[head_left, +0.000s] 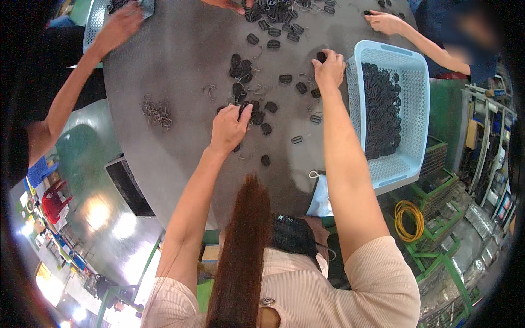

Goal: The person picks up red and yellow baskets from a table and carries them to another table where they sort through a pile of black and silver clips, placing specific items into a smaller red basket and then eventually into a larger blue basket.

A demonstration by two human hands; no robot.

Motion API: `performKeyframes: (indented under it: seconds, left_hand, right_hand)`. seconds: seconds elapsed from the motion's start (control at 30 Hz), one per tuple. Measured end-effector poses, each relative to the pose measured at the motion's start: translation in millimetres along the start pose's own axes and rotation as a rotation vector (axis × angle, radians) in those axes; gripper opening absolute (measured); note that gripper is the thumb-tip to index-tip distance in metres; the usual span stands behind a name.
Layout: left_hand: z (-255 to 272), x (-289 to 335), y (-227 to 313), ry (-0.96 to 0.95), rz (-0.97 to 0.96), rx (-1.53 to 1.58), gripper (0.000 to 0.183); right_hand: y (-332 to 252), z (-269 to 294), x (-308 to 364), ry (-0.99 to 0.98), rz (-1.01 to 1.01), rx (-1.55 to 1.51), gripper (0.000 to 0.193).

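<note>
My left hand (229,128) is closed in a pinch on a black plastic buckle (244,106), at the near end of a loose cluster of the same black buckles (240,68). Further right and forward, beside the basket's left wall, my right hand (330,72) has its fingers closed on another black buckle (321,56). Between the two hands, several slotted buckles (285,79) lie scattered on the grey table (186,164). Thin curved scraps (209,90) lie among them. The fingers partly cover both held pieces.
A light blue basket (354,98) full of black buckles stands at the right edge. Left on the table lies a pile of thin scraps (157,112). A blue face mask (321,198) rests near my right forearm. Co-workers' hands (120,24) reach over the far side.
</note>
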State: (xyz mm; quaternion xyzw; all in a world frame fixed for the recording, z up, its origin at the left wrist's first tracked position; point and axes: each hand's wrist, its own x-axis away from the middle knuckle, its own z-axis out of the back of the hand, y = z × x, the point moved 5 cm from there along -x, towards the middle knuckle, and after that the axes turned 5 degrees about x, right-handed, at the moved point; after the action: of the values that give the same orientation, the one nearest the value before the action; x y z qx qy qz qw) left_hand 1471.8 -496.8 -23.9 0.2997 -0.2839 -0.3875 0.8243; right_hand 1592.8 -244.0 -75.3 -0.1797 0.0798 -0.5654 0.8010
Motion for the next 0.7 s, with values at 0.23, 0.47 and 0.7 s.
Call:
performKeyframes:
  seconds: [0.23,0.47,0.7]
  left_hand:
    - [-33,-36,29,0.153,-0.344,-0.163,0.036]
    - [-78,-92,37,0.096,-0.241,-0.235,0.027]
    - [-55,-71,10,-0.110,0.292,0.683,0.027]
  right_hand:
    - [25,2,31,-0.223,-0.006,-0.103,0.022]
    - [27,12,71,-0.366,-0.360,-1.274,0.018]
    - [-3,3,77,-0.223,0.010,-0.143,0.032]
